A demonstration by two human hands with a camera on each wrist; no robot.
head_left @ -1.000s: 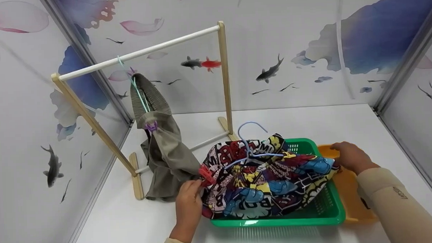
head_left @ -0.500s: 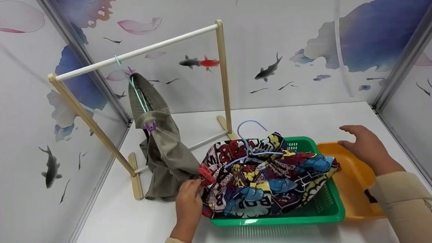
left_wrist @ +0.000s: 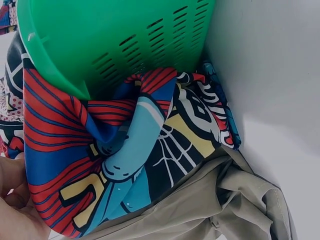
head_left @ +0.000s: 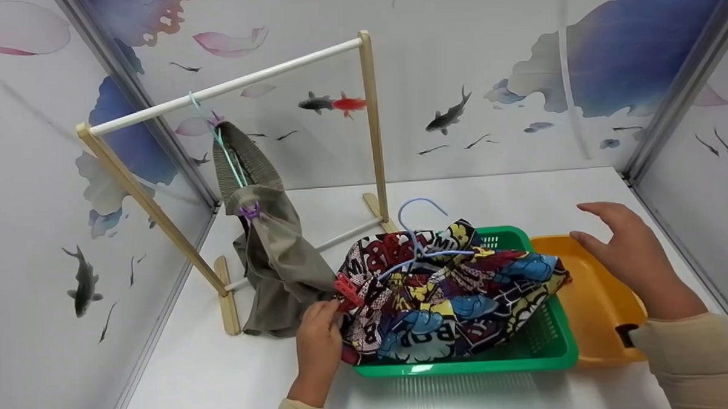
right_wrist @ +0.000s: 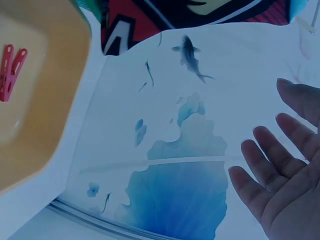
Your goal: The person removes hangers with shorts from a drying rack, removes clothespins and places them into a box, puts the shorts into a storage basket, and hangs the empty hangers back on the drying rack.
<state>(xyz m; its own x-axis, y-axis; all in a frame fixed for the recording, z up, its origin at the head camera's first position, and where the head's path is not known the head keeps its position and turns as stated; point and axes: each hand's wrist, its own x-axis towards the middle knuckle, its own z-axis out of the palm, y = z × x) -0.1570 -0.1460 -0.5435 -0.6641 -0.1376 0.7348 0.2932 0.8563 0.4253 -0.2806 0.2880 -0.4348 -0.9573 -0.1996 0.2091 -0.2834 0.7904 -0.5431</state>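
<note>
A comic-print garment [head_left: 440, 311], whose exact kind the folds hide, lies bunched over a green basket [head_left: 527, 364]. On top of it rests a blue hanger [head_left: 415, 245], and a red clothespin [head_left: 347, 290] grips its left side. My left hand [head_left: 318, 345] holds the garment's left edge just below that clothespin; the left wrist view shows its fingers [left_wrist: 12, 177] against the cloth. Over the orange basin [head_left: 597, 305] my right hand [head_left: 638, 258] hovers with fingers spread and nothing in them. Inside the basin is a pink clothespin [right_wrist: 11, 72], seen only in the right wrist view.
A wooden rack [head_left: 373, 125] with a white top bar [head_left: 226, 87] stands at the back left. Grey-green trousers [head_left: 280, 244] hang from it on a mint hanger [head_left: 229, 158], with purple clips [head_left: 250, 211]. Their lower part reaches the garment's left side. Printed panels enclose the white table [head_left: 182, 368].
My right hand has let go of the garment's right corner and moved right, away from it, with its fingers opening. My left hand has stayed in place at the left edge.
</note>
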